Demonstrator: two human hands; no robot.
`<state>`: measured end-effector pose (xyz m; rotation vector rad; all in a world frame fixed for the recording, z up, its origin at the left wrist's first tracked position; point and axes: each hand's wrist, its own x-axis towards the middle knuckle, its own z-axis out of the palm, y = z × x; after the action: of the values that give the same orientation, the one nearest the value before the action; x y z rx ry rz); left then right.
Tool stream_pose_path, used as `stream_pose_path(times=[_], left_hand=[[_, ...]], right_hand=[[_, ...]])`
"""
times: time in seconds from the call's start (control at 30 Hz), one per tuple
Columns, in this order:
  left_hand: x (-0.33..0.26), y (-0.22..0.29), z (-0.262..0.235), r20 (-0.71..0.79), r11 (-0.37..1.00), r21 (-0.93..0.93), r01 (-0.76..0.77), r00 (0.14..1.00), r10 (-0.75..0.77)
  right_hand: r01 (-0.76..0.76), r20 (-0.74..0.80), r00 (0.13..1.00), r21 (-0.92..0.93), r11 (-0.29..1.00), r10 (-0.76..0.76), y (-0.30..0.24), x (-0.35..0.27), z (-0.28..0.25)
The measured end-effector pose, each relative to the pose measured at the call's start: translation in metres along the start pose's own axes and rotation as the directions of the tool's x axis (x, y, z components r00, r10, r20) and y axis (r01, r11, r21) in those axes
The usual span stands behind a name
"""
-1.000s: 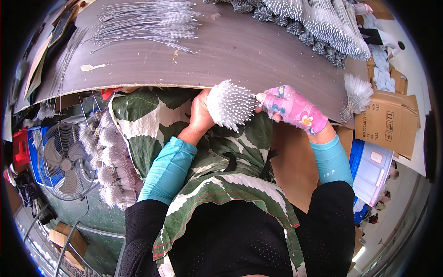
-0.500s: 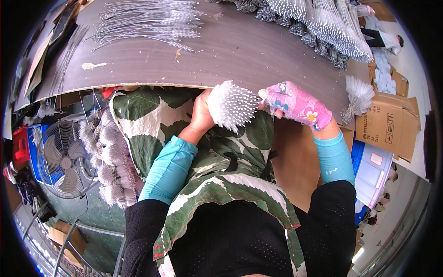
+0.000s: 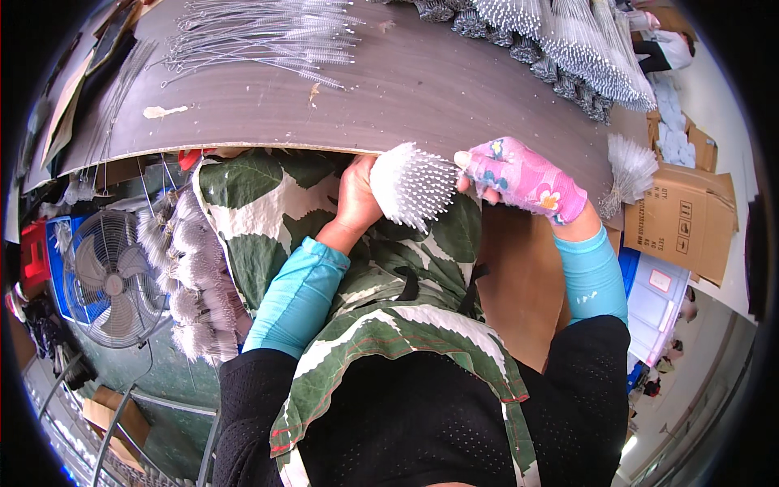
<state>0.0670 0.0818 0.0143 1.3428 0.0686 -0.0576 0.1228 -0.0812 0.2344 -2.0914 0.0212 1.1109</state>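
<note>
A round bundle of thin white-bristled wire brushes (image 3: 414, 185) is gripped in my left hand (image 3: 357, 195), just past the near edge of the table. Its many pale tips fan out toward the right. Beside those tips is my right hand (image 3: 523, 180), in a pink flowered glove with the fingertips bare. Its thumb and fingers are pinched together; whatever they hold, if anything, is too small to make out. The stems of the bundle are hidden behind my left hand and the bristles.
Loose wire brushes (image 3: 260, 36) lie on the brown table (image 3: 454, 97). Stacked brush bundles (image 3: 560, 49) fill its far right, with a smaller bunch (image 3: 630, 170) at the right edge. A fan (image 3: 114, 280) and hanging brush bundles (image 3: 199, 284) stand left; a cardboard box (image 3: 682, 219) stands right.
Both hands and the brush bundle have shifted slightly right. The bundle's tips have turned a little. A person at the far upper right has moved slightly.
</note>
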Motion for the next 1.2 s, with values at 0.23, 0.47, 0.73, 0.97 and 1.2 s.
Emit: stream_pose_path(times=[0.23, 0.47, 0.73, 0.97, 1.2], left_hand=[[-0.001, 0.018, -0.002, 0.007, 0.892, 0.406, -0.198, 0.977, 0.213], [-0.001, 0.020, -0.002, 0.017, 0.859, 0.476, -0.187, 0.979, 0.204], [-0.001, 0.016, -0.002, -0.001, 0.870, 0.445, -0.213, 0.971, 0.238], [0.000, 0.016, -0.005, 0.064, 0.925, 0.335, -0.180, 0.984, 0.168], [0.000, 0.021, -0.004, 0.118, 0.963, 0.225, -0.145, 0.986, 0.121]], right_hand=[[-0.045, -0.059, 0.998, -0.141, 0.989, 0.037, -0.008, 0.001, 0.002], [0.012, -0.033, 0.999, -0.125, 0.992, -0.016, 0.001, 0.006, 0.001], [0.016, -0.064, 0.998, -0.102, 0.995, -0.022, 0.007, 0.008, 0.003], [0.025, -0.021, 0.999, -0.112, 0.993, -0.027, 0.001, 0.005, -0.005], [0.096, 0.010, 0.995, -0.469, 0.878, -0.103, -0.019, 0.004, -0.008]])
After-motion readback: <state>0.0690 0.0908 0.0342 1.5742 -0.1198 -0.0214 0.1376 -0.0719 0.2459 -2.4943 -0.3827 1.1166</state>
